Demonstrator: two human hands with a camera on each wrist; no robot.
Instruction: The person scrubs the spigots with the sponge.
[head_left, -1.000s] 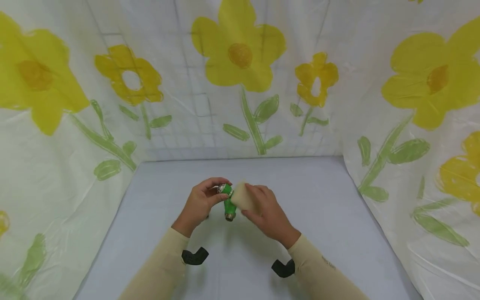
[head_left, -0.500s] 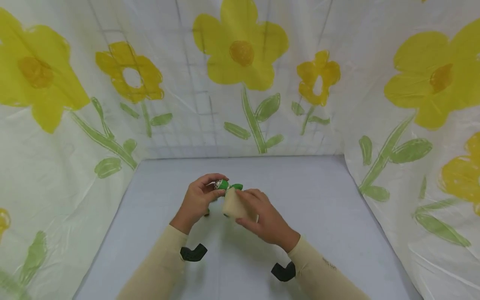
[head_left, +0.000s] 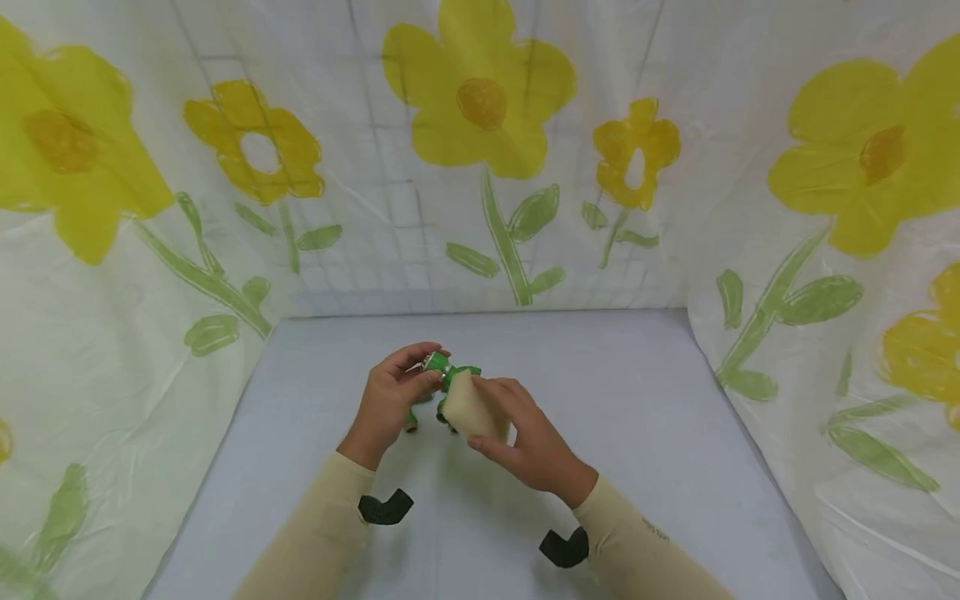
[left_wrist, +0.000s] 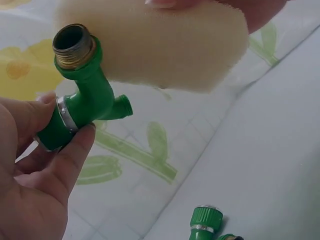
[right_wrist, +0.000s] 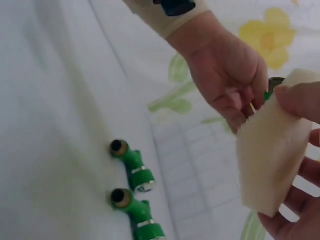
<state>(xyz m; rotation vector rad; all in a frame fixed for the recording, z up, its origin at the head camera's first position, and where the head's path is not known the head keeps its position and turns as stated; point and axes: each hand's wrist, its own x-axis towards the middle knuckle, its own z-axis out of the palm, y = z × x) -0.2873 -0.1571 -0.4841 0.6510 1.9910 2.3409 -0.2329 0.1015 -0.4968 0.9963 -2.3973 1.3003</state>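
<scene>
My left hand (head_left: 386, 408) holds a green tap (left_wrist: 95, 97) up off the table, thumb and fingers pinching its ribbed knob end. The tap has a silver band, a short side stub and a bare threaded brass mouth. In my right hand (head_left: 536, 437) is a cream sponge block (right_wrist: 275, 150), gripped between thumb and fingers. The sponge overlaps the tap's body in the head view and lies right beside the threaded mouth in the left wrist view. Part of the tap is hidden behind the sponge in the head view.
Two more green taps (right_wrist: 142, 177) lie side by side on the white table (head_left: 637, 417), below and behind my left hand. A white curtain (head_left: 360, 150) with yellow flowers stands around the back and sides. A dark curved piece (head_left: 386, 507) sticks out from each sleeve.
The sponge has moved down and left across the tap. The tap has turned in my left hand, its side stub now pointing right. My left hand has shifted slightly left and up.
</scene>
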